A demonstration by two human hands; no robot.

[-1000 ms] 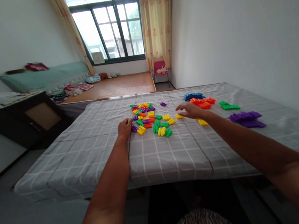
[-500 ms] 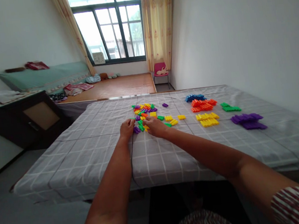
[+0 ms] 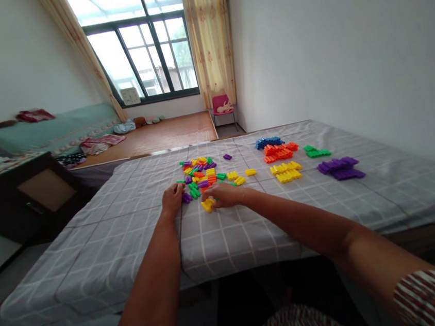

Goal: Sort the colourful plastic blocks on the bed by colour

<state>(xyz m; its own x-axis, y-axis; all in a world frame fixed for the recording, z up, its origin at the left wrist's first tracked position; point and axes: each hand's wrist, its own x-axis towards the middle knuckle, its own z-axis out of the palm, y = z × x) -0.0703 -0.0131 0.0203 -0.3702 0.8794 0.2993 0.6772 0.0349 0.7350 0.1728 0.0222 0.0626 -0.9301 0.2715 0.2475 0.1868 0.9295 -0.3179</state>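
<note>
A loose heap of small plastic pieces (image 3: 199,174) in purple, green, yellow and orange lies on the checked cloth. My left hand (image 3: 173,197) is at the heap's left edge, fingers pinched together beside a purple piece (image 3: 186,198); what they hold, if anything, is too small to tell. At the heap's near right side, my right hand (image 3: 223,194) reaches over a yellow piece (image 3: 208,204), its fingertips at that piece. Sorted groups stand to the right: blue (image 3: 269,142), orange (image 3: 280,151), yellow (image 3: 286,172), green (image 3: 316,151) and purple (image 3: 341,168).
The checked cloth (image 3: 131,234) covers a wide table. A white wall (image 3: 327,58) runs along the right. Behind are a wooden platform (image 3: 171,131), a pink chair (image 3: 222,105) and a window; a dark cabinet (image 3: 27,198) stands left.
The view has tilted and turned slightly right. My right hand has moved nearer to me, with a yellow piece now at its fingertips. My left hand stays at the heap's left edge.
</note>
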